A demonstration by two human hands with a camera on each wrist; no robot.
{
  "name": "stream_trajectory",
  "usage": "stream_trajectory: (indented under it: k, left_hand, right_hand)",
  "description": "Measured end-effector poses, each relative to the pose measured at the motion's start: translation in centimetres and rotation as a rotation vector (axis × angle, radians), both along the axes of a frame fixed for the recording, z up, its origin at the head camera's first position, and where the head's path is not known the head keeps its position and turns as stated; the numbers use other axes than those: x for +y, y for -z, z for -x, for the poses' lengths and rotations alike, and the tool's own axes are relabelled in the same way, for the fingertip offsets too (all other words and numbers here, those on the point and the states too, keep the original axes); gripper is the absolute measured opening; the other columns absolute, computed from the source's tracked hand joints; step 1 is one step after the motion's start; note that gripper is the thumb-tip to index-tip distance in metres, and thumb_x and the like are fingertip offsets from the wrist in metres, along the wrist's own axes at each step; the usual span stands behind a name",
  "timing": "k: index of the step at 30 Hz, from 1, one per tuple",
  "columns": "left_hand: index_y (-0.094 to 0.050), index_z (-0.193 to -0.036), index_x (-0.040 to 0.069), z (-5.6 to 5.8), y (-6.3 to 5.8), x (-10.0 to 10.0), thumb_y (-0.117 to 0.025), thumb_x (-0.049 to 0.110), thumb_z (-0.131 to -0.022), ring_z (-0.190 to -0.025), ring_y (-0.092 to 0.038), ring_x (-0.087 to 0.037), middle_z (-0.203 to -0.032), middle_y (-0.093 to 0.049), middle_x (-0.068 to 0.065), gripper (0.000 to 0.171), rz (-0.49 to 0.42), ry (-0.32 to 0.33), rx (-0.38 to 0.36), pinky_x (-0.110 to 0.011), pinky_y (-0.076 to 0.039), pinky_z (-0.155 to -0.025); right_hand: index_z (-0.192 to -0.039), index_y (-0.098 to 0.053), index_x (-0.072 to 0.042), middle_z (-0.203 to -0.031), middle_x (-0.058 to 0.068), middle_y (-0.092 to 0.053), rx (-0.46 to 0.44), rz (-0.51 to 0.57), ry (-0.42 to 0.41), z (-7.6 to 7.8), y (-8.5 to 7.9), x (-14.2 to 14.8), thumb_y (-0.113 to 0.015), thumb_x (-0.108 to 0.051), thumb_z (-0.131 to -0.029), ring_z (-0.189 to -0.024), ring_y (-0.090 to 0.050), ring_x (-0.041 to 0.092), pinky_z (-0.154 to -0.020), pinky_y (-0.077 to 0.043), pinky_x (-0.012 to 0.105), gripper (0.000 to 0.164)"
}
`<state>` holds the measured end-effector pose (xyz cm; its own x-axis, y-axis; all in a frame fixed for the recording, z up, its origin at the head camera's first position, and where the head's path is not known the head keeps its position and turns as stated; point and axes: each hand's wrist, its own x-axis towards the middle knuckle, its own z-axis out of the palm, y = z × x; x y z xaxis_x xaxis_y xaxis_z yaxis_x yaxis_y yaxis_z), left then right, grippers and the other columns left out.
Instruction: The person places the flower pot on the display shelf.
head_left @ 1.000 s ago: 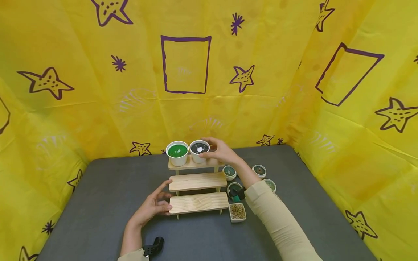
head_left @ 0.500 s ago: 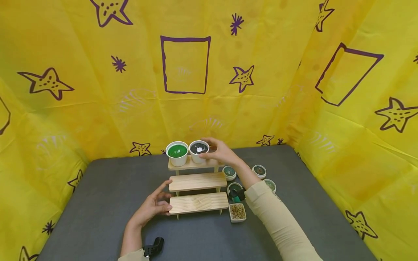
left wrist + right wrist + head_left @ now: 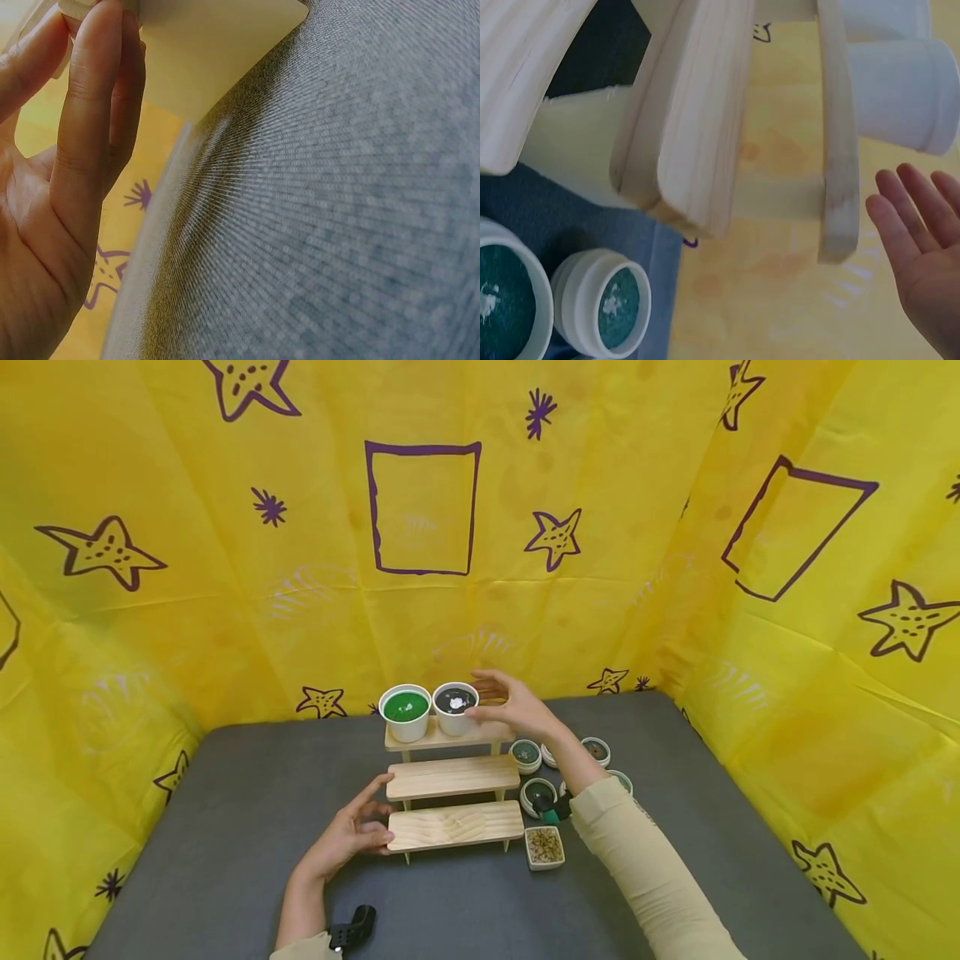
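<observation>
- Dark cup [image 3: 456,703], white-walled and upright, with a white fleck on its dark top: on the top step of the wooden rack [image 3: 453,775], at 12 o'clock from the middle step.
- Right hand [image 3: 517,703] at the dark cup's 3 o'clock, fingers loose and wide; apart from the cup in the right wrist view, with thumb contact impossible to tell.
- Green cup [image 3: 406,706], also upright on the top step, just beside the dark cup at 9 o'clock.
- Left hand [image 3: 347,837] at the rack's 8 o'clock, in a narrow grip on the end of the bottom step, index fingertip at the end of the middle one.
- From the rack's 2 to 4 o'clock, on the grey tabletop [image 3: 225,860]: small jars [image 3: 526,756], some partly behind the right forearm, and a square dish [image 3: 545,847] of brown bits.
- Beyond, from 9 through 12 to 3 o'clock: yellow cloth [image 3: 322,635] with purple stars.
</observation>
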<state>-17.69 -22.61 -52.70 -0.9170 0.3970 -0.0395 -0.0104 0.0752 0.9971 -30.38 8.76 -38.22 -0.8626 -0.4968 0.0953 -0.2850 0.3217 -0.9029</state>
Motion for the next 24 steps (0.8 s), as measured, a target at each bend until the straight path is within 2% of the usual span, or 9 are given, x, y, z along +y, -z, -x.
stream_trajectory:
  k: [6,14,24]
  left_hand:
    - [-0.017,-0.158,0.021,0.0,0.0,0.1,-0.073,0.008,-0.086,-0.079,-0.066,-0.007,-0.125,-0.043,-0.034,0.092,0.01,-0.001,0.0,-0.032,-0.062,-0.069]
    - [-0.017,-0.158,0.022,0.0,0.0,0.2,-0.073,0.008,-0.087,-0.08,-0.066,-0.006,-0.12,-0.047,-0.021,0.092,0.009,-0.003,0.007,-0.034,-0.062,-0.069]
    - [-0.018,-0.158,0.023,0.0,0.0,0.0,-0.072,0.006,-0.087,-0.078,-0.066,-0.005,-0.119,-0.047,-0.021,0.091,0.008,-0.006,0.014,-0.032,-0.062,-0.069]
  right_hand:
    - [-0.147,-0.045,-0.017,-0.143,0.014,-0.056,0.001,0.024,0.004,-0.2,0.2,1.6,-0.074,-0.02,-0.088,-0.131,-0.054,0.032,-0.111,-0.044,0.05,0.065]
    - [-0.146,-0.046,-0.018,-0.142,0.015,-0.056,-0.025,0.046,0.017,-1.0,0.9,4.0,-0.073,-0.019,-0.09,-0.13,-0.054,0.037,-0.106,-0.049,0.048,0.062]
    - [-0.143,-0.049,-0.018,-0.143,0.018,-0.055,-0.039,0.061,0.015,-2.7,1.4,7.6,-0.071,-0.022,-0.091,-0.131,-0.054,0.038,-0.103,-0.052,0.046,0.057]
